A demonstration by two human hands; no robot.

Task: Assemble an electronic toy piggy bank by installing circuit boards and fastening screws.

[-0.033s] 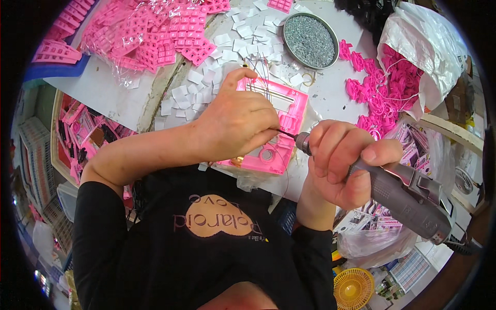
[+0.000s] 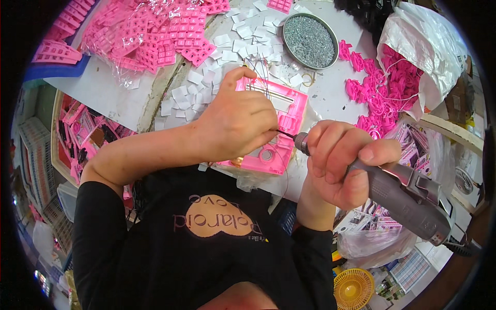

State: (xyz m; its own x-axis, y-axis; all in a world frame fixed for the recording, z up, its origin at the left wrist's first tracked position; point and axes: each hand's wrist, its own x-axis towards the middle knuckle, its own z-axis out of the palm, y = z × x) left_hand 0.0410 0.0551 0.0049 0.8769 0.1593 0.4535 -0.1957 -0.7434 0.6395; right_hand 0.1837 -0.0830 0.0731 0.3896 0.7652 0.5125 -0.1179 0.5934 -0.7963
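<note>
A pink plastic casing (image 2: 297, 106) lies on the table in front of me, with thin dark wires (image 2: 264, 67) rising from it and a round ring moulded in its near part. My left hand (image 2: 240, 121) rests over it, palm down. Its thumb and forefinger pinch together at the tip of the driver bit; whatever is between them is hidden. One outer finger bends over the casing's far side. My right hand (image 2: 343, 160) is wrapped round a grey electric screwdriver (image 2: 398, 194), held tilted, its thin dark bit pointing left to my left fingertips.
Loose white paper squares (image 2: 243, 39) cover the table beyond the casing, beside a round dish of small screws (image 2: 310, 41). Pink keypads (image 2: 155, 36) are heaped far left. At right, pink parts (image 2: 398, 88) spill from a white bag (image 2: 423, 46). A yellow basket (image 2: 354, 289) stands below.
Almost nothing differs. My right hand and the electric screwdriver have shifted very slightly to the left; my left hand and the casing stay in place.
</note>
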